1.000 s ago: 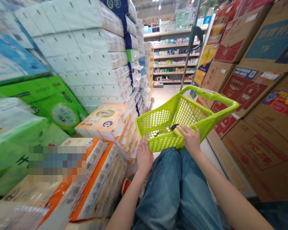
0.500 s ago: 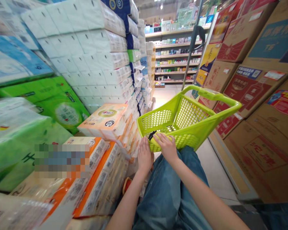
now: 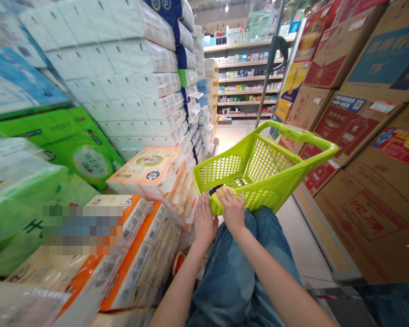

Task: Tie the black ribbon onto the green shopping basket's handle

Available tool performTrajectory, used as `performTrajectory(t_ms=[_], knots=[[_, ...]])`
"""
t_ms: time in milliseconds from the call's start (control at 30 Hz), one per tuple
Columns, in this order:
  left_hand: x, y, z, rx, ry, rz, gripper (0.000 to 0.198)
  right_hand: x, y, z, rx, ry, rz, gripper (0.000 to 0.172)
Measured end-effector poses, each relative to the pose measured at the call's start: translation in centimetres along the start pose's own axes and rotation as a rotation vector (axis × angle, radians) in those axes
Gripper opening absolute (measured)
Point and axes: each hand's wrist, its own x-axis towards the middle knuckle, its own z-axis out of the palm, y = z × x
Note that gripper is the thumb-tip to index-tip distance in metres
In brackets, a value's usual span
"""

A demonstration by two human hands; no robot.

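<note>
A lime-green shopping basket (image 3: 221, 164) with a raised handle stands tilted in front of my knees. Along its near rim, my right hand (image 3: 233, 210) is closed over a yellow cloth (image 3: 221, 200), which it presses against the basket wall; the cloth's exact shape is partly hidden by the fingers. My left hand (image 3: 204, 222) rests on the basket's near left corner with fingers stretched out and lying together. Just beyond the cloth, a small black part (image 3: 215, 189) shows at the rim; I cannot make out what it is.
Stacked tissue packs (image 3: 145, 168) crowd the left side. Cardboard cartons (image 3: 371, 213) are piled on the right. A grey pole (image 3: 264, 97) rises behind the basket. Further back are stocked shelves (image 3: 245, 77). My jeans-covered legs (image 3: 238, 272) are below the hands.
The view has shifted slightly. My right hand, with the yellow cloth, has moved a little along the basket's near rim. My left hand stays at the corner.
</note>
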Motion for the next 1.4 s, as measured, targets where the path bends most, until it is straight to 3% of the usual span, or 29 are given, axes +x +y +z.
performTrajectory(t_ms=[100, 167, 267, 367, 467, 567, 733, 833, 900, 1000, 1133, 1200, 1300, 1400], knots=[[-0.1, -0.3, 0.2, 0.026, -0.015, 0.0, 0.082, -0.3, -2.5, 0.9, 0.072, -0.034, -0.082, 0.053], [0.0, -0.3, 0.0, 0.007, -0.013, 0.019, 0.083, -0.3, -1.4, 0.5, 0.076, -0.042, -0.142, 0.055], [0.1, -0.1, -0.4, -0.018, -0.004, 0.028, 0.085, -0.1, 3.6, -1.4, 0.023, -0.024, -0.169, 0.059], [0.2, 0.1, -0.6, -0.025, -0.002, 0.012, 0.087, 0.3, 9.7, -3.8, -0.06, 0.033, -0.057, 0.067], [0.2, 0.3, -0.5, -0.039, -0.004, 0.001, 0.087, 0.6, 13.0, -5.2, -0.111, 0.08, 0.04, 0.068], [0.1, 0.3, -0.5, -0.048, -0.002, 0.002, 0.088, 0.8, 11.1, -4.4, -0.106, 0.112, 0.108, 0.064], [0.0, 0.1, -0.1, -0.043, -0.006, -0.001, 0.088, 0.3, 1.2, -0.2, -0.002, 0.046, -0.017, 0.058], [-0.1, -0.2, 0.3, -0.014, -0.029, -0.024, 0.084, 0.2, -2.0, 1.5, 0.077, -0.003, -0.129, 0.051], [0.0, -0.3, 0.2, -0.017, -0.026, -0.004, 0.083, 0.2, -1.4, 1.6, 0.102, -0.019, -0.211, 0.052], [0.1, -0.3, -0.3, -0.049, -0.008, 0.037, 0.084, 0.5, 2.8, 0.3, 0.089, -0.014, -0.288, 0.061], [0.2, -0.2, -0.6, -0.061, -0.008, 0.041, 0.088, 0.6, 10.3, -2.6, -0.01, 0.045, -0.162, 0.073], [0.1, -0.2, -0.5, -0.064, -0.008, 0.039, 0.09, 0.5, 12.7, -3.7, -0.053, 0.065, -0.099, 0.076], [0.0, -0.1, -0.4, -0.077, 0.003, 0.031, 0.091, 0.2, 12.8, -4.1, -0.083, 0.076, -0.022, 0.075], [0.0, 0.0, -0.3, -0.095, 0.022, 0.025, 0.09, -0.1, 8.8, -3.0, -0.063, 0.087, 0.037, 0.071]])
